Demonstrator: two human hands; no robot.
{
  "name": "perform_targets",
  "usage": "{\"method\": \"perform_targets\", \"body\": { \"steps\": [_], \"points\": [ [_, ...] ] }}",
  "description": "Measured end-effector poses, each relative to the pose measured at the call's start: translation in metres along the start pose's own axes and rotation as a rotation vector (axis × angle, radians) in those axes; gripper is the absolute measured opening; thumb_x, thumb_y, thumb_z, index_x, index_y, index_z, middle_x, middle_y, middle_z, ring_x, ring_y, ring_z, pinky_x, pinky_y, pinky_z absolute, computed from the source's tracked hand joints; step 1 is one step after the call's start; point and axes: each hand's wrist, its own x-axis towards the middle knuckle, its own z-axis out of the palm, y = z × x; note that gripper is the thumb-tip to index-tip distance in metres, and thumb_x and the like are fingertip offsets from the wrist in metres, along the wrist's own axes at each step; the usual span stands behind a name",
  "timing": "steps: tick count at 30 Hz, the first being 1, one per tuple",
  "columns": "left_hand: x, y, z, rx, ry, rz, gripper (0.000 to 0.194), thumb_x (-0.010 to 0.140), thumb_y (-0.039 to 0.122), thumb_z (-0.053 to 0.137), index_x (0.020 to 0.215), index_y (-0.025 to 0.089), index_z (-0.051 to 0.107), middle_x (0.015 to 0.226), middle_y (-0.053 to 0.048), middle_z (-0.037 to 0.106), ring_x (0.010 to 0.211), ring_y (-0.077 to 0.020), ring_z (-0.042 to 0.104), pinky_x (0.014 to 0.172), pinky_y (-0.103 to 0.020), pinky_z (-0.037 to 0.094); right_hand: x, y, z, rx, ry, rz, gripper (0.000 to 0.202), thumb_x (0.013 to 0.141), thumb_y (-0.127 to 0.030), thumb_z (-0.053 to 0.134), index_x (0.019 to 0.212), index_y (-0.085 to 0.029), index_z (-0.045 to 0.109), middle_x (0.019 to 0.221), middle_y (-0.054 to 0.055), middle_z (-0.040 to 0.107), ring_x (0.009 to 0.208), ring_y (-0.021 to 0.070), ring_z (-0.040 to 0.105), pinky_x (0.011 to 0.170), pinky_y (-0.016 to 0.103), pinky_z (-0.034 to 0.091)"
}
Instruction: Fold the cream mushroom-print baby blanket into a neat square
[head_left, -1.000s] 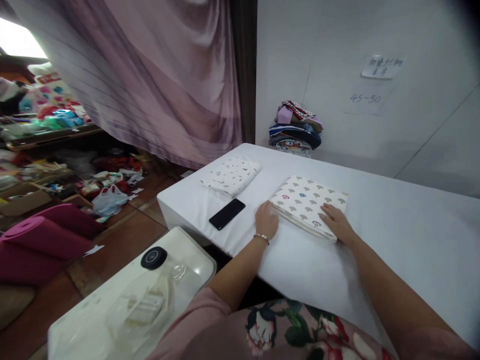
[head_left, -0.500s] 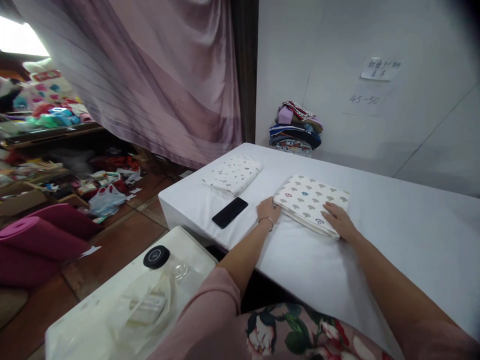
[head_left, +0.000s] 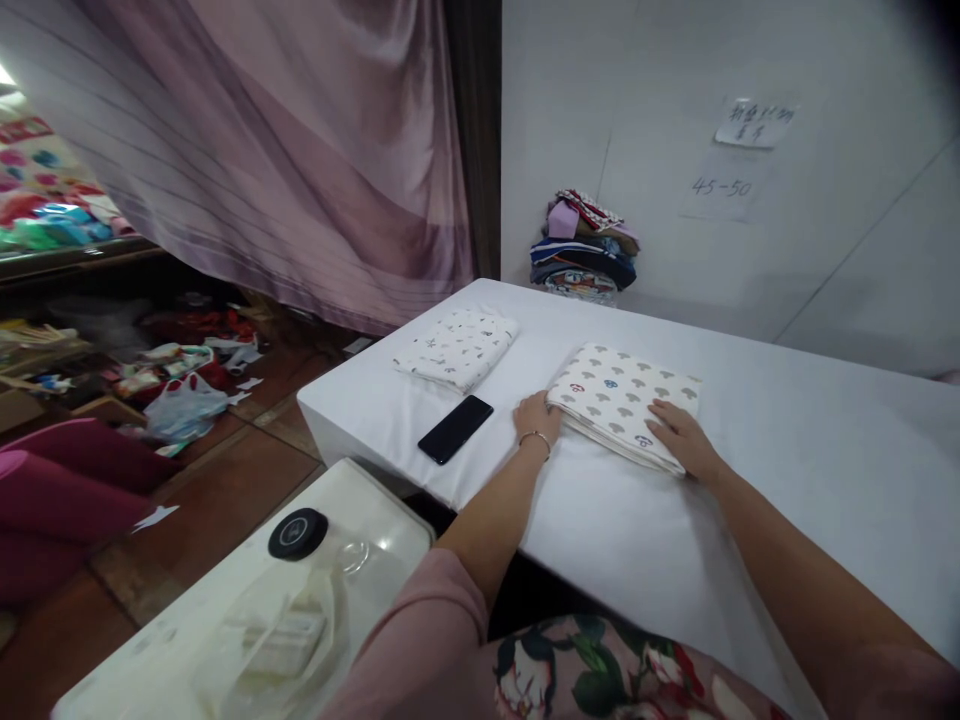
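A folded white cloth with a grey mushroom-like print [head_left: 615,395] lies on the white-covered table [head_left: 787,450]. At its left corner is my left hand [head_left: 537,417], a bracelet on the wrist; the fingertips are hidden at the cloth's edge. My right hand [head_left: 684,438] rests on the cloth's right side with its fingers apart. Left of these, a second folded white cloth with small dark prints [head_left: 459,348] lies flat. A black phone [head_left: 455,429] lies between that cloth and my left hand.
A pile of folded clothes [head_left: 583,250] stands by the wall behind the table. At the lower left, a white stand [head_left: 375,500] holds a round black object [head_left: 298,533] and a clear plastic bag [head_left: 277,640]. A pink curtain [head_left: 322,130] hangs at the back left.
The view has shifted slightly to the right. Both hands remain at the same places on the printed cloth, which looks unchanged.
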Motion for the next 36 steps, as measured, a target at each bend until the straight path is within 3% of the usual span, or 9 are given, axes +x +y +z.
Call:
{"method": "perform_targets", "body": {
  "steps": [10,15,21,26,32,36],
  "points": [
    [-0.003,-0.003,-0.010,0.018,-0.057,0.024,0.027,0.086,0.026,0.040,0.104,0.027,0.060,0.101,-0.003,0.065,0.099,-0.0219,0.053,0.087,-0.034,0.037,0.004,-0.003,-0.005,-0.091,-0.065,0.014,0.044,0.080,-0.047,0.044,0.114,-0.023,0.059,0.133,0.005,0.049,0.127,0.0252,0.038,0.107,0.046,0.027],
    [-0.003,-0.003,-0.011,0.037,-0.054,0.054,0.027,0.085,0.025,0.039,0.103,0.026,0.060,0.103,-0.003,0.064,0.099,-0.0221,0.053,0.085,-0.034,0.038,0.007,-0.035,-0.013,-0.250,-0.141,0.088,0.045,0.082,-0.045,0.043,0.119,-0.023,0.057,0.133,0.007,0.048,0.128,0.0292,0.036,0.106,0.051,0.026],
    [-0.004,-0.001,-0.013,0.075,-0.079,0.051,0.031,0.086,0.022,0.038,0.108,0.028,0.058,0.104,-0.003,0.063,0.101,-0.0217,0.052,0.086,-0.034,0.037,-0.015,-0.086,0.010,-0.260,-0.253,-0.232,0.055,0.087,-0.050,0.036,0.138,-0.029,0.034,0.146,0.004,0.030,0.134,0.0252,0.024,0.107,0.047,0.023],
    [-0.003,-0.005,-0.011,0.082,-0.077,0.082,0.035,0.084,0.019,0.039,0.113,0.028,0.056,0.104,-0.004,0.062,0.101,-0.0218,0.051,0.087,-0.035,0.038,-0.027,-0.085,0.028,-0.401,-0.218,-0.340,0.057,0.087,-0.046,0.038,0.140,-0.027,0.030,0.146,0.006,0.029,0.135,0.0259,0.023,0.107,0.049,0.020],
    [-0.003,-0.011,-0.007,-0.046,0.031,0.112,0.043,0.079,0.016,0.047,0.121,0.023,0.052,0.123,-0.006,0.051,0.112,-0.0207,0.046,0.096,-0.032,0.036,-0.024,-0.083,0.023,-0.438,-0.256,-0.315,0.056,0.086,-0.044,0.039,0.140,-0.028,0.030,0.146,0.006,0.030,0.135,0.0250,0.023,0.106,0.048,0.023],
    [-0.003,-0.013,-0.007,-0.104,0.046,0.171,0.038,0.075,0.009,0.048,0.108,0.026,0.059,0.114,-0.003,0.054,0.107,-0.0180,0.048,0.095,-0.029,0.040,-0.024,-0.086,0.022,-0.445,-0.295,-0.277,0.055,0.087,-0.043,0.039,0.139,-0.028,0.031,0.146,0.007,0.029,0.135,0.0256,0.023,0.105,0.052,0.022]
  ]
}}
